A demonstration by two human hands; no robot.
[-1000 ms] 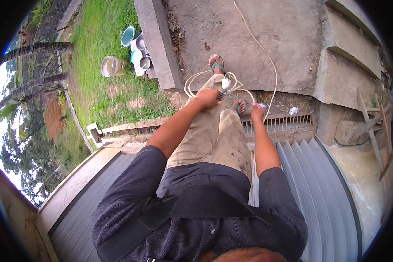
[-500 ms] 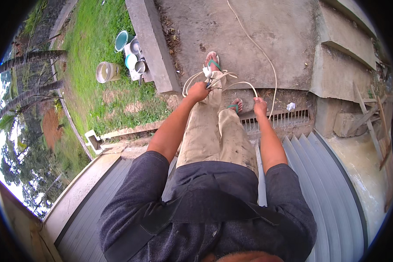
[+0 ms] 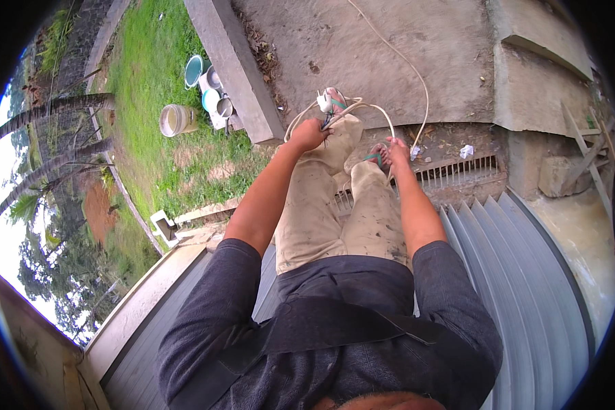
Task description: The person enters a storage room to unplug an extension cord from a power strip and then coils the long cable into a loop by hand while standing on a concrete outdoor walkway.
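The left hand [image 3: 309, 134] grips the looped cream cord [image 3: 427, 96], a white plug [image 3: 324, 102] just beyond its fingers. The right hand [image 3: 398, 154] holds the cord near the grate [image 3: 458, 171]; one length trails over the concrete [image 3: 376, 61]. A bucket [image 3: 176, 120] stands on the grass [image 3: 147, 75], left.

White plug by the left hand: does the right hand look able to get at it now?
Probably yes: the white plug juts up beyond the left hand, though the right hand is gripping cable.
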